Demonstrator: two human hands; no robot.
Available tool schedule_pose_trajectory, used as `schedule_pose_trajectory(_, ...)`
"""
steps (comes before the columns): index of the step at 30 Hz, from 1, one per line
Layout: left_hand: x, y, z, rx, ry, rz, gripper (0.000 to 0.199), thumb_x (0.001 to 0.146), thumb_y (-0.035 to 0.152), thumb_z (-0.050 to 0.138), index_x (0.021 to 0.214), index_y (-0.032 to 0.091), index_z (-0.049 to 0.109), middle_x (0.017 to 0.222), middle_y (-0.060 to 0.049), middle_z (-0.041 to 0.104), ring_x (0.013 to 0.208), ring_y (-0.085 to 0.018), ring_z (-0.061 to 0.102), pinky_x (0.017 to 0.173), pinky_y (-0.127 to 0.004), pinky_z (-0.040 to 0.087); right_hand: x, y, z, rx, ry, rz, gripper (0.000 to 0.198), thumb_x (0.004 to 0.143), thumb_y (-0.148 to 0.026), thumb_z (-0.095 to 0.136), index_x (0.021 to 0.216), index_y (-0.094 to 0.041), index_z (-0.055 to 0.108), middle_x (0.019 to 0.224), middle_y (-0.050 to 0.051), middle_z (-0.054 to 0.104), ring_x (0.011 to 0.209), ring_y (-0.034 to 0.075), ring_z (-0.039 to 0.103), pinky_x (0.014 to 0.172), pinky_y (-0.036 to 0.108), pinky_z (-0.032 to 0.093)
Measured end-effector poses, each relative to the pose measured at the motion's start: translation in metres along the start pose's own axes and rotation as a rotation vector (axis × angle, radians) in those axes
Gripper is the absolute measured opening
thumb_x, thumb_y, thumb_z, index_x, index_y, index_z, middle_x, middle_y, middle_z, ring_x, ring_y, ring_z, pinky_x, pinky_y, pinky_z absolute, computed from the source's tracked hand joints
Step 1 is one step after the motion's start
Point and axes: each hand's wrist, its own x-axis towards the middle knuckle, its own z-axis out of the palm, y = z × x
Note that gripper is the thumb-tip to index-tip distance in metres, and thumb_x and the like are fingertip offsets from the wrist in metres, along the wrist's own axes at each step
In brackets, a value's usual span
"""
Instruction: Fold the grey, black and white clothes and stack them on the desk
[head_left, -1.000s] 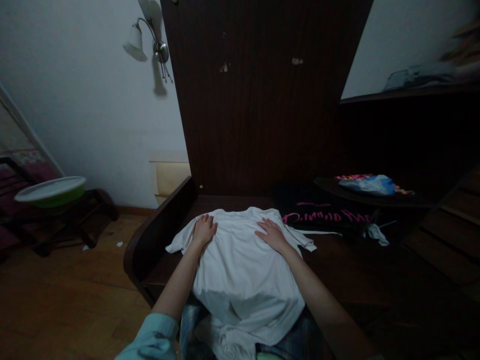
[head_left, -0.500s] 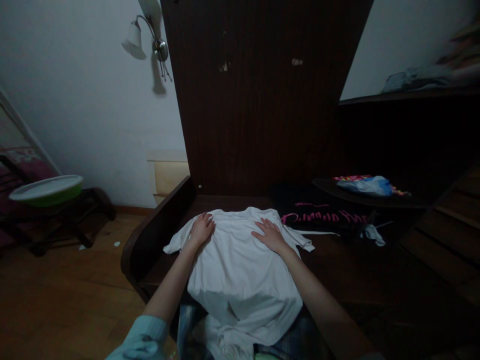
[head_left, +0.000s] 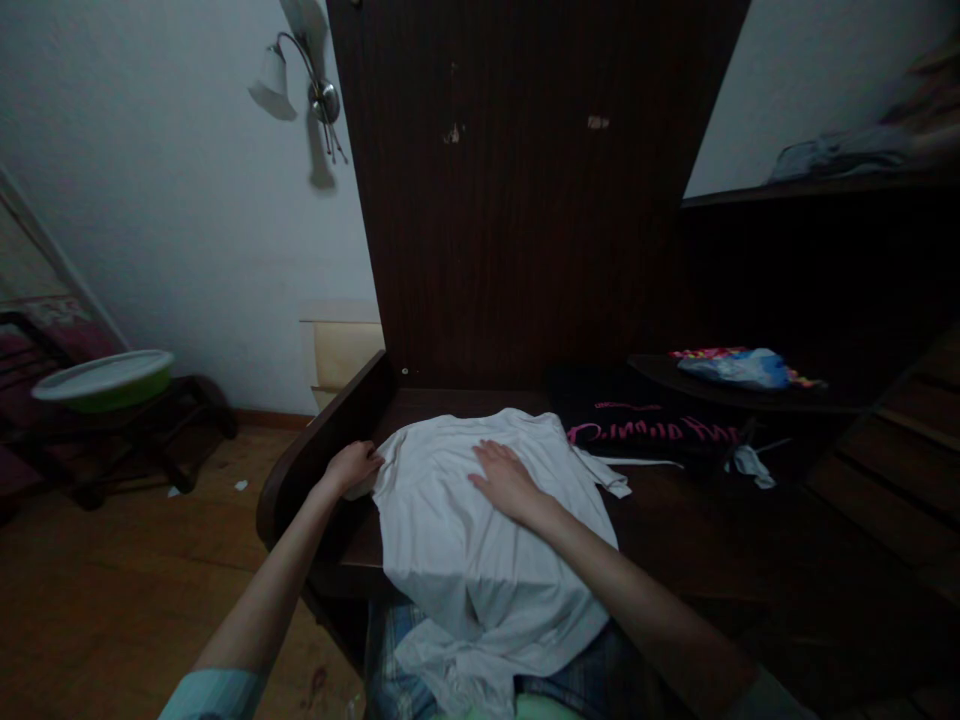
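Observation:
A white T-shirt (head_left: 450,520) is spread over a dark wooden bench (head_left: 705,540), and its lower part hangs bunched over the front edge onto my lap. My left hand (head_left: 355,468) is at the shirt's left sleeve, fingers closed on the fabric; part of that sleeve is hidden beneath the hand. Flat on the upper middle of the shirt lies my right hand (head_left: 506,482), its fingers stretched out. The right sleeve (head_left: 611,478) rests loosely on the bench, with small wrinkles running across the cloth.
Behind the shirt on the right lies a black item with pink lettering (head_left: 652,432). A colourful plastic package (head_left: 739,368) sits on a low shelf. The bench's raised arm (head_left: 300,470) borders the left side. Farther left, a green basin (head_left: 112,385) rests on a dark chair.
My left hand has slid left from the shirt's shoulder to its sleeve and closed there. My right hand has shifted left toward the shirt's middle, still flat.

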Motion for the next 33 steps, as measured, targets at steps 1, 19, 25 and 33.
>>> schedule_pose_trajectory(1,0.003,0.002,-0.001,-0.008,0.020,0.001,0.020,0.076,0.031,0.047,0.078,0.016,0.059,0.083,-0.007,0.066,0.076,-0.019,0.060,0.061,-0.022,0.040,-0.005,-0.017,0.005,0.057,-0.033,-0.129,0.054,0.085,-0.041,0.038,0.130,-0.011,0.037,0.138,0.013,0.034,0.127,0.023,0.027,0.104,0.037,0.018)
schedule_pose_trajectory(19,0.013,0.027,-0.014,-0.151,0.059,-0.007,0.024,0.078,0.029,0.047,0.087,0.010,0.058,0.086,-0.011,0.065,0.079,-0.020,0.060,0.061,-0.024,0.041,-0.041,-0.043,0.028,0.260,-0.224,-0.455,0.069,0.078,-0.057,0.043,0.134,-0.019,0.030,0.143,0.009,0.023,0.132,0.020,0.013,0.108,0.039,0.006)
schedule_pose_trajectory(25,-0.016,0.060,-0.021,-0.690,-0.118,0.497,0.049,0.076,0.043,0.048,0.117,0.017,0.043,0.107,-0.006,0.059,0.095,-0.017,0.055,0.077,-0.026,0.043,-0.034,-0.040,0.031,0.426,-0.113,-0.432,0.048,0.081,-0.043,0.048,0.120,-0.017,0.049,0.127,0.010,0.048,0.121,0.021,0.037,0.104,0.038,0.022)
schedule_pose_trajectory(33,-0.063,0.051,0.029,-0.494,0.120,0.457,0.031,0.068,0.040,0.059,0.087,0.016,0.055,0.082,-0.003,0.056,0.078,-0.017,0.053,0.071,-0.028,0.043,-0.026,-0.031,0.035,0.912,0.146,-0.145,0.018,0.079,-0.026,0.047,0.073,-0.019,0.063,0.071,0.001,0.065,0.070,0.014,0.060,0.067,0.026,0.046)
